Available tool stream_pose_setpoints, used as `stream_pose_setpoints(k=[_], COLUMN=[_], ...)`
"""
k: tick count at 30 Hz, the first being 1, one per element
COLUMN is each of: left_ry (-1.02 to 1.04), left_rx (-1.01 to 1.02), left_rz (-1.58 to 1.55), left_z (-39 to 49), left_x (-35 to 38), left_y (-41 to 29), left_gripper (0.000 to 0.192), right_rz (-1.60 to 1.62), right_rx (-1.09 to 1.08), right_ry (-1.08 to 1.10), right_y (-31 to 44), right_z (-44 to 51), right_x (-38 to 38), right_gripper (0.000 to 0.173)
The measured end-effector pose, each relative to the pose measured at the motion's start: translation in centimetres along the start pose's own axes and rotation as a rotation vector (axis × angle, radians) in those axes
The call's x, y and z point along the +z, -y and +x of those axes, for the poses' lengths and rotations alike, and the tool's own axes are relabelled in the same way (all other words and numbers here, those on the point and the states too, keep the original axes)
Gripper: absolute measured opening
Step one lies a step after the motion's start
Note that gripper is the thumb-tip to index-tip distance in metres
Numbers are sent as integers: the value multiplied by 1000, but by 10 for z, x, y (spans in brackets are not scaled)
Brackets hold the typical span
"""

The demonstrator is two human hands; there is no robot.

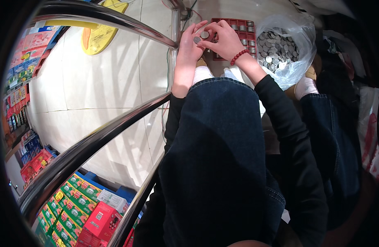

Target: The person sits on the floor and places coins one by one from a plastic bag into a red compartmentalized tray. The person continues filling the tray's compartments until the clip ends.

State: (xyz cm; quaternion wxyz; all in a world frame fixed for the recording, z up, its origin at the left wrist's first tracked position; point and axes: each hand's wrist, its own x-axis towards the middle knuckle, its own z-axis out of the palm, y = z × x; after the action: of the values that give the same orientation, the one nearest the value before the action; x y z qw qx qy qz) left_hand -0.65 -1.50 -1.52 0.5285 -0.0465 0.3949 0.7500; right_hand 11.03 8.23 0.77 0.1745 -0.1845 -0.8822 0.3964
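My left hand (189, 46) is turned palm up, with silver-coloured coins on it. One coin (197, 39) lies by the base of the fingers, and a second coin (204, 34) sits nearer the fingertips. Above them my right hand (227, 41) reaches in, thumb and forefinger bent around the coins; whether they grip one is unclear. Partly hidden behind my right hand is a red compartmented coin tray (234, 21) on the floor, with coin stacks (250, 29) in several slots. To its right stands an open clear plastic bag (306, 37) of loose coins (277, 51).
Metal railings (115, 132) run along my left side, by a tiled floor (100, 86). Beyond them are stacked green cartons (73, 213), a red box (102, 219) and a yellow object (100, 37). My jeans-clad knee (220, 102) rises below my hands. Thin cables (168, 71) follow the railing.
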Motion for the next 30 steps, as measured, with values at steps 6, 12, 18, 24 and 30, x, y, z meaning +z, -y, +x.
stream_pose_setpoints(k=[6, 12, 18, 24, 30], left_ry=[104, 74, -3, 8, -101], left_rx=[29, 2, -147, -135, 53], left_rz=[6, -63, -147, -103, -247], left_z=[-1, -2, 0, 1, 5], left_x=[1, 5, -2, -3, -4], left_y=[1, 2, -3, -4, 5], left_gripper=[48, 44, 36, 38, 34], right_rz=[20, 184, -505, -662, -436], right_rx=[50, 163, 420, 412, 529], right_ry=[-74, -178, -185, -11, 3], right_y=[6, -21, -97, -122, -120], right_z=[-1, -5, -56, -91, -87], right_x=[11, -12, -94, -104, -96], right_gripper=[33, 31, 42, 55, 48])
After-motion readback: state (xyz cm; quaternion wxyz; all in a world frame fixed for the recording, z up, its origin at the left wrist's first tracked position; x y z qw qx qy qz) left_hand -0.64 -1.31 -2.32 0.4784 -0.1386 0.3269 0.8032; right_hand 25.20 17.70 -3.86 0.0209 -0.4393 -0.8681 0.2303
